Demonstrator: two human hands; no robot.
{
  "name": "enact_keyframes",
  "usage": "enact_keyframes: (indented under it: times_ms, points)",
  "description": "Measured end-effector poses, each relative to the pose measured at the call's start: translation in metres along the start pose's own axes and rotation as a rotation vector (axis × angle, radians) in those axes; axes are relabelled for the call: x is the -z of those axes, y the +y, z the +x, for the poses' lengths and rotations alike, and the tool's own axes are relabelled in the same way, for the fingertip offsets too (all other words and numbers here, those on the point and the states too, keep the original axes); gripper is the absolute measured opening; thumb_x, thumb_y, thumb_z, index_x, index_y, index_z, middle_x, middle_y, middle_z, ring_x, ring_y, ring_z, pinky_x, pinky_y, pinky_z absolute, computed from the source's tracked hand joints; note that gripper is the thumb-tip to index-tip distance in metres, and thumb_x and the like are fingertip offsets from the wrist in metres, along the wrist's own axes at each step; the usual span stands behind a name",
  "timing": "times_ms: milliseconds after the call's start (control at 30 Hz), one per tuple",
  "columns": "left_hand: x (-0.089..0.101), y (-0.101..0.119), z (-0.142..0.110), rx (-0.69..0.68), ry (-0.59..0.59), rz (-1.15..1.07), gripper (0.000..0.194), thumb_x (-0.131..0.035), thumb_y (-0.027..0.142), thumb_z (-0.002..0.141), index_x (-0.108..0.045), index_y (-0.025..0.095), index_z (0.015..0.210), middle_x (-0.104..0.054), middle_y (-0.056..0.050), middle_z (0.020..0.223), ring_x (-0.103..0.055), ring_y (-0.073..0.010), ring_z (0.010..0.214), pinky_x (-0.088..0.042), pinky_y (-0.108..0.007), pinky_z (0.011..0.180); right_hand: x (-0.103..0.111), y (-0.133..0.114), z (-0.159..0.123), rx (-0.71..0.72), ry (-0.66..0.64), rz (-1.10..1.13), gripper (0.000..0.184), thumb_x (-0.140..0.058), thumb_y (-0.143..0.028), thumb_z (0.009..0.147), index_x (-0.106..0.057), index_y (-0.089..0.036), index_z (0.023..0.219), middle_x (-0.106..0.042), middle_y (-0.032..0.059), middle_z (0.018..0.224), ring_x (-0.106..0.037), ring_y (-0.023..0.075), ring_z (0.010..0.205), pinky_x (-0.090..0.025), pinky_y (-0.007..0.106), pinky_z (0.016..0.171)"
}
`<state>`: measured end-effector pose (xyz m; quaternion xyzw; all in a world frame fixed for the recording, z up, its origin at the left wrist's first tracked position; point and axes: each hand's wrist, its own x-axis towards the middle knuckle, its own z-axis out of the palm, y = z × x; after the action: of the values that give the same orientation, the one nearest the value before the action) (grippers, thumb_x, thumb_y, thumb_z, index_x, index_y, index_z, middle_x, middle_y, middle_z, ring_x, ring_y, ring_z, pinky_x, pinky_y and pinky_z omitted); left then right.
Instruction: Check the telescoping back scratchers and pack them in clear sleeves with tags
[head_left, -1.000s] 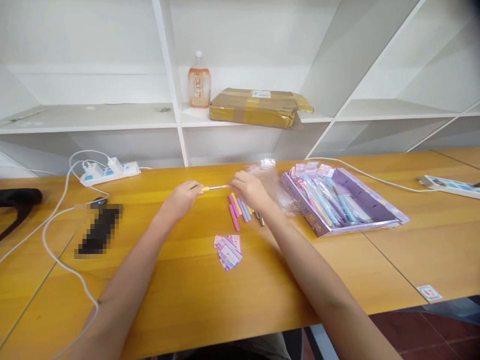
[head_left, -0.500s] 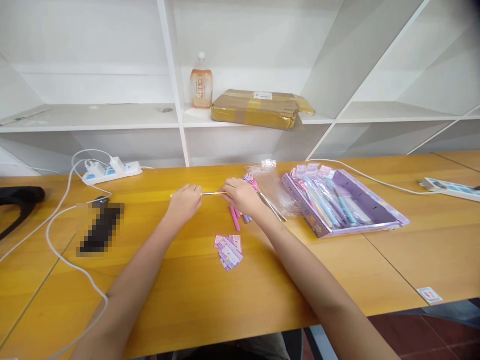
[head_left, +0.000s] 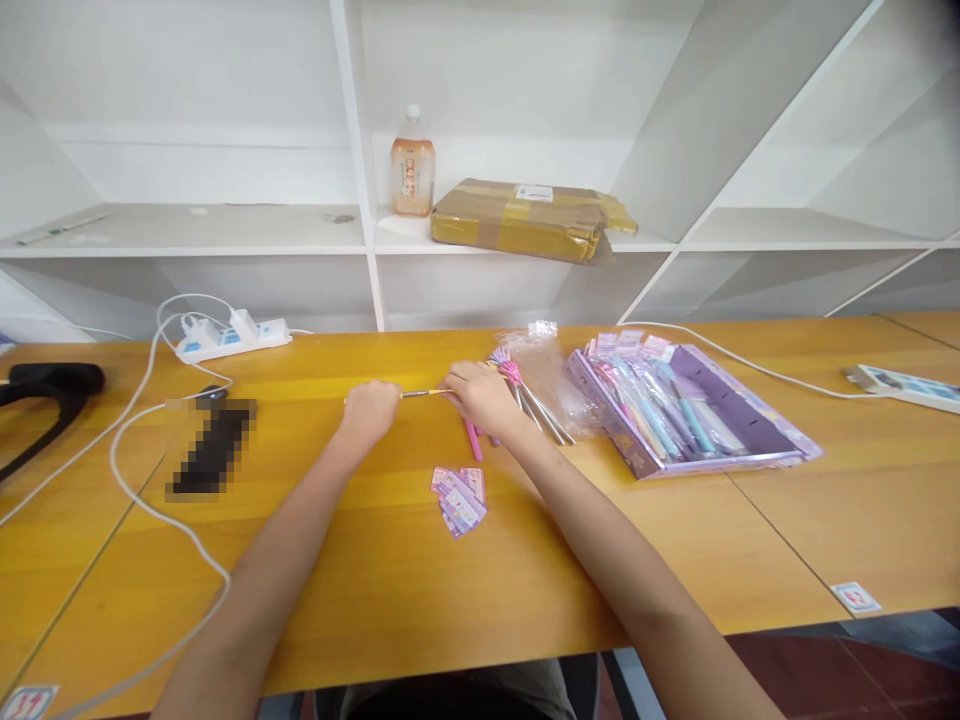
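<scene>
My left hand [head_left: 373,415] is closed around one end of a slim yellow and silver pen [head_left: 417,393], held level above the table. The other end of the pen runs to the fingertips of my right hand [head_left: 476,395], which pinch it; its tip is hidden by them. Under and beside my right hand lie pink and purple pen parts [head_left: 472,440]. Thin silver sticks with pink and purple shell-like tops [head_left: 511,371] lie just right of it. Nearer to me is a small fan of pink and purple cards [head_left: 460,502].
A purple tray [head_left: 765,410] of bagged pens stands right, with clear plastic bags [head_left: 551,370] beside it. White power strips [head_left: 236,340] and cables lie on both sides. A pixelated dark item [head_left: 217,450] is at left. The shelf holds a bottle [head_left: 412,175] and a taped carton [head_left: 517,220].
The view has shifted slightly. Both hands keep their hold on the pen, and my left fist is turned a little, with its knuckles more on top.
</scene>
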<state>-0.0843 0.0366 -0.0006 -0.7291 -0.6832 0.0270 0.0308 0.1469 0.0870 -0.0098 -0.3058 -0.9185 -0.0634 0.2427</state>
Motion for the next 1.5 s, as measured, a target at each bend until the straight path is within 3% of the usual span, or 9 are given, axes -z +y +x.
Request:
enact_keyframes:
  times_ms: [167, 267, 533, 633, 800, 933, 1133, 1367, 1500]
  points:
    - [-0.008, -0.008, -0.005, 0.026, -0.036, 0.005, 0.035, -0.047, 0.015, 0.098, -0.082, 0.019, 0.101, -0.079, -0.02, 0.095, -0.077, -0.0312, 0.091, -0.056, -0.038, 0.078, -0.002, -0.009, -0.004, -0.019, -0.028, -0.059, 0.014, -0.062, -0.018, 0.105, -0.069, -0.02, 0.093, -0.068, 0.0085, 0.095, -0.056, 0.0254, 0.09, -0.032, 0.037, 0.078]
    - [-0.006, -0.026, -0.013, 0.052, -0.028, 0.026, 0.035, -0.047, 0.016, 0.097, -0.082, 0.02, 0.097, -0.079, -0.019, 0.094, -0.077, -0.031, 0.09, -0.055, -0.038, 0.076, 0.004, 0.003, -0.019, -0.033, -0.001, -0.102, 0.016, -0.06, -0.014, 0.103, -0.069, -0.02, 0.092, -0.068, 0.0091, 0.094, -0.055, 0.026, 0.089, -0.033, 0.037, 0.079]
    - [0.007, -0.122, -0.07, 0.12, 0.093, 0.071, 0.027, -0.046, 0.021, 0.096, -0.068, 0.022, 0.08, -0.074, -0.013, 0.084, -0.072, -0.0327, 0.082, -0.048, -0.038, 0.071, 0.067, 0.102, -0.127, -0.204, 0.158, -0.207, 0.026, -0.051, -0.022, 0.107, -0.073, -0.023, 0.091, -0.066, 0.0084, 0.087, -0.057, 0.0246, 0.083, -0.038, 0.036, 0.075]
    - [0.005, -0.144, -0.084, 0.123, 0.127, 0.072, 0.025, -0.048, 0.023, 0.095, -0.061, 0.022, 0.074, -0.069, -0.008, 0.078, -0.071, -0.0323, 0.079, -0.047, -0.039, 0.072, 0.091, 0.137, -0.166, -0.234, 0.182, -0.214, 0.029, -0.052, -0.028, 0.107, -0.072, -0.023, 0.087, -0.066, 0.0078, 0.083, -0.057, 0.0244, 0.079, -0.04, 0.036, 0.075]
    - [-0.007, -0.143, -0.084, 0.073, 0.093, 0.1, 0.025, -0.049, 0.025, 0.095, -0.062, 0.023, 0.074, -0.073, -0.01, 0.079, -0.072, -0.0304, 0.079, -0.045, -0.035, 0.07, 0.097, 0.155, -0.194, -0.24, 0.162, -0.236, 0.028, -0.053, -0.032, 0.107, -0.073, -0.022, 0.089, -0.069, 0.0088, 0.085, -0.061, 0.0251, 0.08, -0.042, 0.037, 0.074]
    - [-0.011, -0.134, -0.086, 0.072, 0.065, 0.156, 0.03, -0.043, 0.025, 0.098, -0.068, 0.022, 0.082, -0.078, -0.014, 0.089, -0.074, -0.0306, 0.088, -0.045, -0.034, 0.071, 0.088, 0.147, -0.198, -0.253, 0.154, -0.197, 0.024, -0.055, -0.032, 0.105, -0.074, -0.021, 0.094, -0.07, 0.009, 0.088, -0.064, 0.0262, 0.084, -0.046, 0.037, 0.074]
    - [-0.013, -0.126, -0.095, 0.073, 0.165, 0.167, 0.031, -0.047, 0.038, 0.098, -0.071, 0.02, 0.094, -0.079, -0.016, 0.102, -0.071, -0.0347, 0.109, -0.051, -0.038, 0.085, 0.084, 0.132, -0.204, -0.326, 0.089, -0.213, 0.034, -0.047, -0.03, 0.108, -0.079, -0.018, 0.108, -0.07, 0.0147, 0.105, -0.066, 0.0294, 0.096, -0.052, 0.04, 0.084]
    - [-0.019, -0.136, -0.103, 0.118, 0.082, 0.121, 0.032, -0.044, 0.026, 0.099, -0.075, 0.019, 0.095, -0.077, -0.017, 0.095, -0.074, -0.0347, 0.096, -0.048, -0.036, 0.072, 0.091, 0.122, -0.213, -0.427, -0.028, -0.2, 0.035, -0.043, -0.023, 0.109, -0.071, -0.019, 0.129, -0.073, 0.0126, 0.117, -0.071, 0.0271, 0.099, -0.053, 0.035, 0.08]
    - [-0.015, -0.136, -0.105, 0.097, 0.06, 0.127, 0.034, -0.043, 0.022, 0.099, -0.077, 0.019, 0.098, -0.078, -0.018, 0.094, -0.076, -0.0355, 0.094, -0.048, -0.036, 0.071, 0.102, 0.118, -0.218, -0.424, -0.105, -0.192, 0.045, -0.045, -0.007, 0.097, -0.066, -0.017, 0.135, -0.072, 0.0141, 0.118, -0.071, 0.0274, 0.1, -0.053, 0.035, 0.082]
